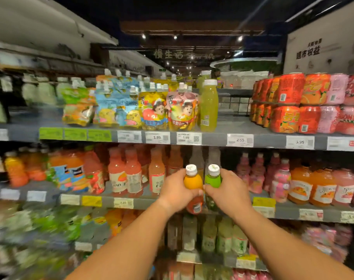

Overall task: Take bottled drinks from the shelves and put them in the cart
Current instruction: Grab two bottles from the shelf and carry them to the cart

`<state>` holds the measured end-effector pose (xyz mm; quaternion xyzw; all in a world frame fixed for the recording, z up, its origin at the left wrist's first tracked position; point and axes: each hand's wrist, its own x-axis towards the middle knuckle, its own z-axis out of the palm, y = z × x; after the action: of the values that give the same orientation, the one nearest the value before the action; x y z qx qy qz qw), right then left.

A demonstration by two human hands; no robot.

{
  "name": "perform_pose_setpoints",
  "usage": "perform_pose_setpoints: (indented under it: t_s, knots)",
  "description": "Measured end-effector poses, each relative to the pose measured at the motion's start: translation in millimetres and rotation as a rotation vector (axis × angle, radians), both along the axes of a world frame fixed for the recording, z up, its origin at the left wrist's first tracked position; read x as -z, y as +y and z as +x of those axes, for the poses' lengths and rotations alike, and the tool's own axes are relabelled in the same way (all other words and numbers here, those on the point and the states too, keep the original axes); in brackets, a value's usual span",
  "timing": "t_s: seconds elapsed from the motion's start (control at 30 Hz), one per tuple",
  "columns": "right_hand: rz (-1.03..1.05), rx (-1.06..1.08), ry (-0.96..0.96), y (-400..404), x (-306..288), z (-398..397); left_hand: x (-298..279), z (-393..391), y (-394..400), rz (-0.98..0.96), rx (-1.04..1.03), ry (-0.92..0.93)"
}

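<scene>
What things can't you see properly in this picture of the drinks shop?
- Cart: nowhere in the head view, so where the bottles will go is unknown.
- Orange bottle and green bottle: the left hand and right hand cover the labels.
- Left-side shelf goods: smeared by motion blur.
- Price tags: some numbers readable, the small print too tiny.
- Bottom shelf: cut off by the lower edge.

I see a small orange juice bottle (193, 181) and a small green juice bottle (213, 179), both white-capped, mid-frame; red, orange and pink printed cans (307, 104) upper right; grey shelf edges (271, 141).
</scene>
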<state>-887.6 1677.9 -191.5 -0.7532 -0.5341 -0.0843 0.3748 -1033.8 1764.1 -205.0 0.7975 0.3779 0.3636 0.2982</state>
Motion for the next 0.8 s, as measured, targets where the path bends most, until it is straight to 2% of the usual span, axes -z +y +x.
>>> perform_pose_setpoints:
  t_s: [0.27,0.5,0.8]
  knots:
    - [-0.084,-0.353,0.114,37,34,-242,27,-271,-16,-0.053,-0.353,0.068]
    - [-0.097,-0.706,0.136,65,37,-453,24,-495,-43,-0.081,-0.716,0.131]
    - [-0.133,-1.005,0.1,113,42,-644,29,-680,-50,-0.09,-1.065,0.16]
